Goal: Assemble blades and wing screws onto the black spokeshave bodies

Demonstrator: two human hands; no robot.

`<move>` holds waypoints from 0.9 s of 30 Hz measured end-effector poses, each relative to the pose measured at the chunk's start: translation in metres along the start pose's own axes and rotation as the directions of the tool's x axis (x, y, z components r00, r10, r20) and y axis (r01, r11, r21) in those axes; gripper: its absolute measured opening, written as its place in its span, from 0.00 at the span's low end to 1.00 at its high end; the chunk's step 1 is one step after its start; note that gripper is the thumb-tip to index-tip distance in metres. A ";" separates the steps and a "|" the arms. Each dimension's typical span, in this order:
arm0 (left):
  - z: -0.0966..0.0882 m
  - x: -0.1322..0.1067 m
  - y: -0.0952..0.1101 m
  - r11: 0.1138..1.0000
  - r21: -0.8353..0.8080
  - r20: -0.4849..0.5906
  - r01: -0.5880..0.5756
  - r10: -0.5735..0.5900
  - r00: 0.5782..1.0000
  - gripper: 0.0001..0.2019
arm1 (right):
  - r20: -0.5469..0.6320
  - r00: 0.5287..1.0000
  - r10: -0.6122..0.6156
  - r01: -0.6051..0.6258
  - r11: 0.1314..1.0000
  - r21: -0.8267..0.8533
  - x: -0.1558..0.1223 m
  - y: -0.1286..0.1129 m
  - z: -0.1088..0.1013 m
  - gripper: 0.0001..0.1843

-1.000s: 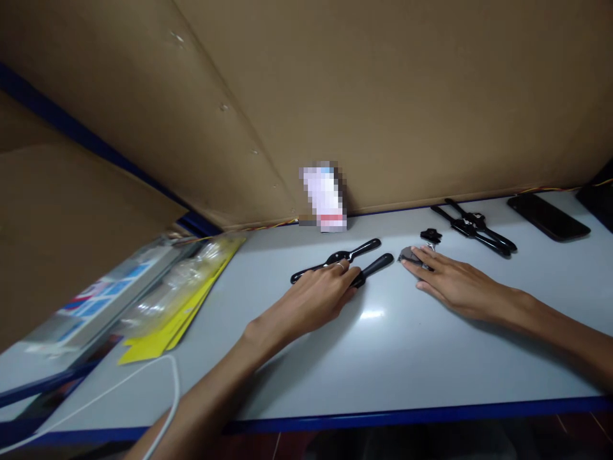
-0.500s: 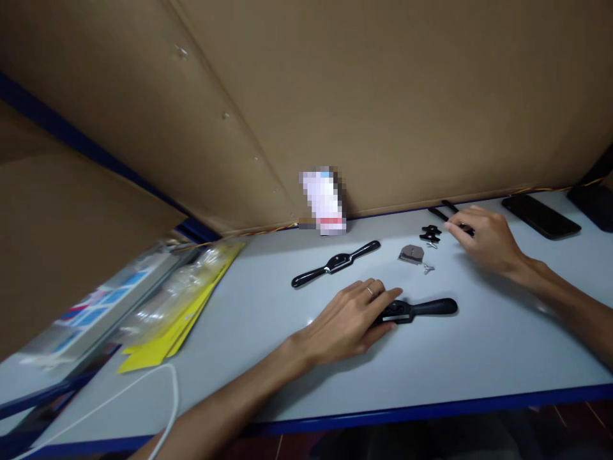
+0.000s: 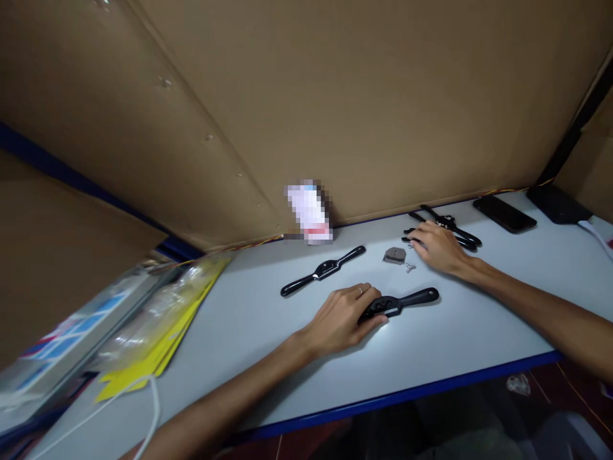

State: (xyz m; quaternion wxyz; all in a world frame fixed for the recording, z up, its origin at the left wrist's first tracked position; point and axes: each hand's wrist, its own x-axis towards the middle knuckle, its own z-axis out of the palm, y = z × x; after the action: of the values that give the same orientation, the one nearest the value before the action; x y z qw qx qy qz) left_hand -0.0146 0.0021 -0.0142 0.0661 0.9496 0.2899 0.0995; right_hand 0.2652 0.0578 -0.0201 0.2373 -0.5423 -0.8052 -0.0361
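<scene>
My left hand (image 3: pixel 347 313) lies on the table with its fingers curved over one end of a black two-handled tool (image 3: pixel 407 299). The tool's other handle sticks out to the right. A second black tool of the same kind (image 3: pixel 323 270) lies just behind it, untouched. My right hand (image 3: pixel 438 248) reaches to the back of the table. Its fingers are bent down over a small black part (image 3: pixel 408 239), which peeks out at the fingertips. A grey metal plate (image 3: pixel 394 255) and a tiny screw (image 3: pixel 410 268) lie just left of that hand.
Two more black tools (image 3: pixel 453 225) lie crossed behind my right hand. A dark phone (image 3: pixel 504 213) and a black object (image 3: pixel 558 203) sit at the far right. Yellow-backed packaging (image 3: pixel 158 326) and a white cable (image 3: pixel 143 409) are at the left. Cardboard walls (image 3: pixel 335 96) enclose the table (image 3: pixel 287 358).
My left hand slid one black tool away from the other toward the table's middle. My right hand left the grey plate, reached toward the crossed tools, then came down over the small black part.
</scene>
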 end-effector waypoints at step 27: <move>-0.019 -0.012 -0.016 0.989 0.109 0.096 -0.104 0.094 0.991 0.22 | 0.259 0.962 0.089 -0.229 0.782 0.580 0.003 -0.059 -0.036 0.07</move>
State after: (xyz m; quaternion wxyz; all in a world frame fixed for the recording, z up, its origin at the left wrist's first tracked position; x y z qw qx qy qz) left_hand -0.0375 0.0095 -0.0009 0.0201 0.9685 0.2444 0.0429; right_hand 0.2243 0.0246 0.0245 0.3104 -0.5049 -0.7464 0.3026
